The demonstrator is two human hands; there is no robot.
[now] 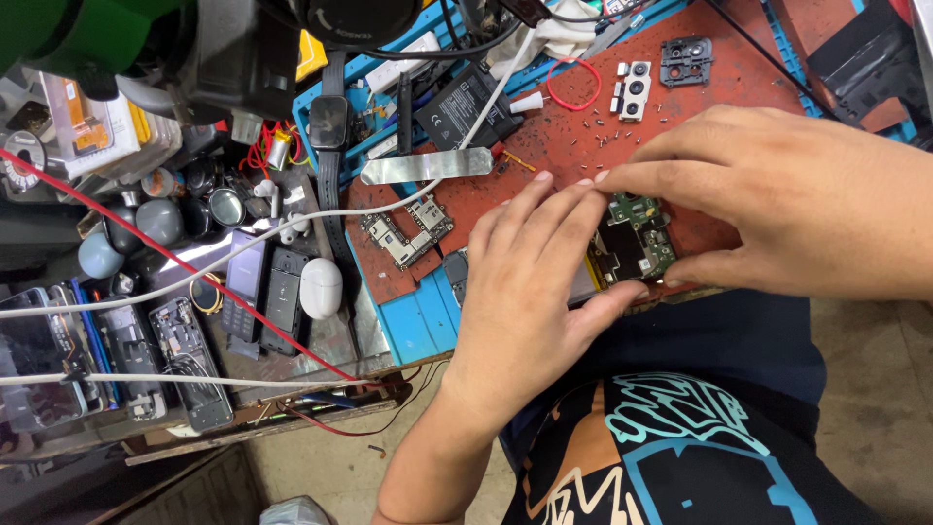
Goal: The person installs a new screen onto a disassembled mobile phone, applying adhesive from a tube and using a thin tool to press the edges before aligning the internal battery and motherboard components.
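An opened phone with a green circuit board lies at the near edge of a red work mat. My left hand rests flat over the phone's left part, fingers stretched toward the board. My right hand comes in from the right; its fingertips press on the board's top edge while the thumb hooks under the phone's near side. Fingertips of both hands meet above the board. Most of the phone's body is hidden under my hands.
A loose circuit board, a metal strip, a black battery, camera modules, a red ring and small screws lie on the mat. Left: a smartwatch, a white earbud case, several phones, cables.
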